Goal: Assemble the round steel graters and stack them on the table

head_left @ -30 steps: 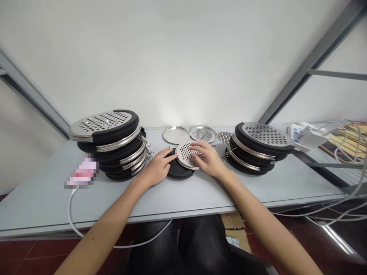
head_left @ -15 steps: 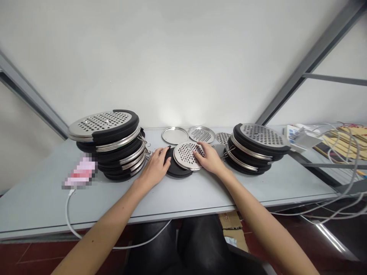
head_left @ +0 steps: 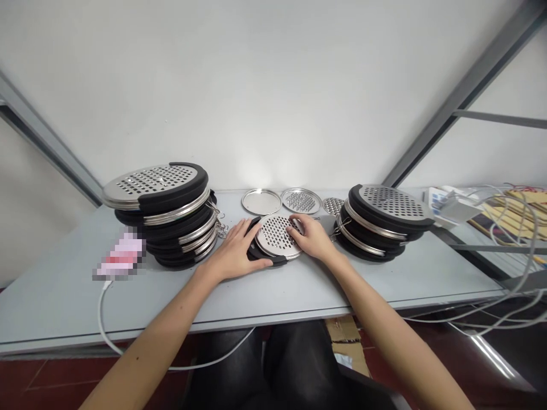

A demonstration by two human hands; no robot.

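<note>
Left hand: fingers and thumb (head_left: 233, 253) splayed in a grasp around the left side of a black piece (head_left: 280, 262), thumb along its near edge.
Right hand: fingers (head_left: 315, 239) curled at the right edge of a perforated metal disc (head_left: 280, 234), thumb pressed on its face, gripping it.
Disc and black piece: together between the hands at the middle of a pale table (head_left: 265, 299), disc lying over the black piece.
Back row: one plain round metal plate (head_left: 261, 201) and two perforated plates (head_left: 301, 201) near the wall.
Stacks: black-rimmed perforated discs piled at left (head_left: 171, 219) and at right (head_left: 384, 228), the left pile taller.
Table's left: pixelated pink object (head_left: 122, 255) beside a white cable (head_left: 102, 319).
</note>
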